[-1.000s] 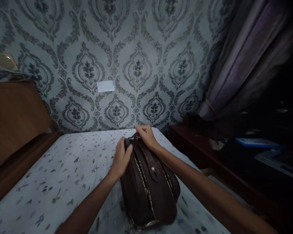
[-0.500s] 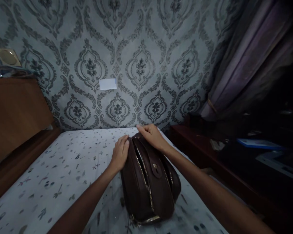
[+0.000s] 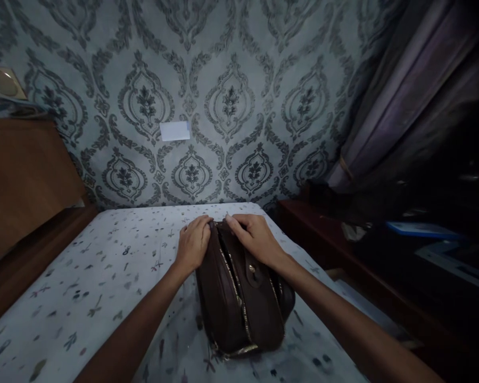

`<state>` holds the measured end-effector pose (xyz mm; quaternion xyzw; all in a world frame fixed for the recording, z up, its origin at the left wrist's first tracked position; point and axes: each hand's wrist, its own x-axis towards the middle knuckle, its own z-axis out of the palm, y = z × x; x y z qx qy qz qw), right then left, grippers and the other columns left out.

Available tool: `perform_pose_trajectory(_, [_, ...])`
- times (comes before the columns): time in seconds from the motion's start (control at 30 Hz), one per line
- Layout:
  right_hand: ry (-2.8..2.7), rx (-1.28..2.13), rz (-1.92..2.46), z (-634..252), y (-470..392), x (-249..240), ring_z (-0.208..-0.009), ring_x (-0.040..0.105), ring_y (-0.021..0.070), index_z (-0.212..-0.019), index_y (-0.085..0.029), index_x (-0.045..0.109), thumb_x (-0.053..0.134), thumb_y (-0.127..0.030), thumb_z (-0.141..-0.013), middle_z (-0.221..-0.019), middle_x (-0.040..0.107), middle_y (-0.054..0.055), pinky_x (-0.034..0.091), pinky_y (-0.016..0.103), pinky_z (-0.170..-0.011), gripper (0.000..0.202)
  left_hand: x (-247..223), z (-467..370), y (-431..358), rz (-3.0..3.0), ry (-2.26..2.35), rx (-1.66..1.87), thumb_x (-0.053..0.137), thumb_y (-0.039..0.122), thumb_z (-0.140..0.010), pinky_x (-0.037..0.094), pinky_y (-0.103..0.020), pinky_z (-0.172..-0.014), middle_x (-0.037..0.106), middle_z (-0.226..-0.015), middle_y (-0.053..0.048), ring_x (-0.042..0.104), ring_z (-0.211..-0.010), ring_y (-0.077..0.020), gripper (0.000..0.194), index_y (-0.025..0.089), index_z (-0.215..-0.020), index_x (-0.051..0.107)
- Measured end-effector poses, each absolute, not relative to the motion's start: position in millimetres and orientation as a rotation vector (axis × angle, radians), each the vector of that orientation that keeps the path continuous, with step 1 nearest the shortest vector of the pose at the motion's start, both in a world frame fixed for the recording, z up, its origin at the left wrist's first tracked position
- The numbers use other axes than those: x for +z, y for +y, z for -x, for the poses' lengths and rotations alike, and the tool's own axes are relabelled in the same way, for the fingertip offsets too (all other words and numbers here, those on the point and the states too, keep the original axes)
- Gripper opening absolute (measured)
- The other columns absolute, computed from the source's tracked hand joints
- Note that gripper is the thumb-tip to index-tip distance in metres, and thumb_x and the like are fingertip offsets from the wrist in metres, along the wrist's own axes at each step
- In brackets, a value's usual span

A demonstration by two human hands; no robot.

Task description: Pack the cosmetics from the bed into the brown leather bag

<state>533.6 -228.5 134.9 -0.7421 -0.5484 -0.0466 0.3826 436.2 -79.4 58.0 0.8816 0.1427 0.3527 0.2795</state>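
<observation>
A dark brown leather bag [image 3: 261, 314] lies on the patterned bedsheet, its gold-toothed zippers running lengthwise. The middle zipper is partly open, showing a dark gap at the far end. My left hand [image 3: 193, 242] is closed on the bag's far left edge, with its fingers curled over the rim. Across the gap, my right hand [image 3: 255, 236] grips the far end of the bag, thumb and fingers bent together. Whether it also pinches a zipper pull is hidden. A leather tab [image 3: 253, 272] with a gold stud sits just below the right hand.
The white printed bedsheet [image 3: 115, 266] spreads under the bag. A brown wooden headboard or cabinet [image 3: 24, 181] stands at left. On the right are a dark red ledge [image 3: 303, 229], a blue-edged flat item [image 3: 423, 230] and a tied curtain [image 3: 387, 106].
My right hand has shifted slightly down and toward the left hand at the bag's far end. The zipper gap there looks narrower. The camera view has tilted a little.
</observation>
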Motion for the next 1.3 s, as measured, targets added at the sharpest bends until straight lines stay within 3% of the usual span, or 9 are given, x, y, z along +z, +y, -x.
perform_pose_trajectory(0.2, [-1.388,-0.201,1.820,-522,-239,135,-0.053,0.035,0.0118,-0.057,-0.021,0.030,0.035,-0.049,-0.099,-0.053,0.034,-0.003,0.027,0.029,-0.059,0.050,62,-435,-83,-2.421,0.442,0.916,0.028,0.028,-0.101,0.031,-0.050,-0.115,0.060,-0.137,-0.007,0.051,-0.131,-0.0231,0.040,0.024,-0.126,0.059])
perform_pose_trajectory(0.4, [-1.443,-0.280,1.825,-508,-257,129,-0.051,0.035,0.0133,-0.058,-0.022,0.027,0.039,-0.038,-0.100,-0.051,0.035,-0.003,0.032,0.032,-0.065,0.046,61,-435,-83,-2.430,0.422,0.894,0.028,0.027,-0.101,0.027,-0.051,-0.116,0.061,-0.135,-0.006,0.053,-0.129,-0.0225,0.038,0.025,-0.126,0.058])
perform_pose_trajectory(0.6, [-1.511,-0.359,1.903,-505,-269,122,-0.060,0.048,0.0167,-0.065,-0.023,0.041,0.042,-0.035,-0.101,-0.060,0.050,0.000,0.035,0.033,-0.070,0.038,59,-439,-76,-2.371,0.360,0.915,0.030,0.025,-0.099,0.031,-0.049,-0.115,0.063,-0.132,-0.008,0.052,-0.128,-0.0238,0.039,0.023,-0.122,0.061])
perform_pose_trajectory(0.77, [-1.471,-0.472,1.859,-504,-265,115,-0.059,0.045,0.0154,-0.064,-0.022,0.039,0.042,-0.032,-0.101,-0.059,0.047,-0.001,0.034,0.032,-0.068,0.038,66,-439,-74,-2.283,0.181,0.932,0.035,0.031,-0.099,0.032,-0.043,-0.118,0.063,-0.132,-0.009,0.049,-0.133,-0.0224,0.038,0.021,-0.121,0.064])
perform_pose_trajectory(0.83, [-1.455,-0.443,1.860,-503,-263,115,-0.059,0.044,0.0152,-0.063,-0.022,0.037,0.042,-0.033,-0.101,-0.058,0.045,-0.001,0.034,0.032,-0.068,0.040,68,-437,-80,-2.235,0.125,0.926,0.037,0.033,-0.099,0.029,-0.041,-0.121,0.061,-0.136,-0.007,0.046,-0.137,-0.0208,0.037,0.023,-0.126,0.061])
perform_pose_trajectory(0.93, [-1.410,-0.313,1.890,-505,-265,121,-0.061,0.046,0.0157,-0.061,-0.022,0.039,0.041,-0.038,-0.100,-0.059,0.048,0.000,0.035,0.031,-0.067,0.042,63,-429,-94,-2.146,0.158,0.927,0.041,0.039,-0.099,0.022,-0.041,-0.124,0.046,-0.151,-0.008,0.035,-0.146,-0.0209,0.046,0.022,-0.141,0.048])
perform_pose_trajectory(1.03, [-1.476,-0.031,1.878,-516,-276,131,-0.070,0.054,0.0175,-0.073,-0.020,0.057,0.047,-0.043,-0.097,-0.070,0.059,0.003,0.039,0.029,-0.067,0.034,44,-416,-107,-1.961,0.305,0.870,0.039,0.047,-0.101,0.019,-0.039,-0.126,0.032,-0.160,-0.008,0.026,-0.150,-0.0195,0.056,0.023,-0.151,0.033])
perform_pose_trajectory(1.13, [-1.571,0.175,1.773,-533,-289,131,-0.087,0.062,0.0213,-0.094,-0.022,0.068,0.057,-0.045,-0.093,-0.092,0.068,0.007,0.046,0.031,-0.078,0.026,21,-402,-118,-1.762,0.481,0.777,0.037,0.055,-0.101,0.019,-0.040,-0.126,0.029,-0.162,-0.007,0.024,-0.152,-0.0211,0.060,0.025,-0.152,0.030])
perform_pose_trajectory(1.3, [-1.310,0.154,1.522,-554,-293,96,-0.128,0.052,0.0293,-0.080,-0.024,0.069,0.059,-0.055,-0.091,-0.133,0.060,0.010,0.037,0.042,-0.108,0.034,-3,-392,-128,-1.675,0.600,0.724,0.039,0.061,-0.097,0.018,-0.047,-0.126,0.032,-0.161,-0.011,0.026,-0.151,-0.0255,0.067,0.021,-0.151,0.034])
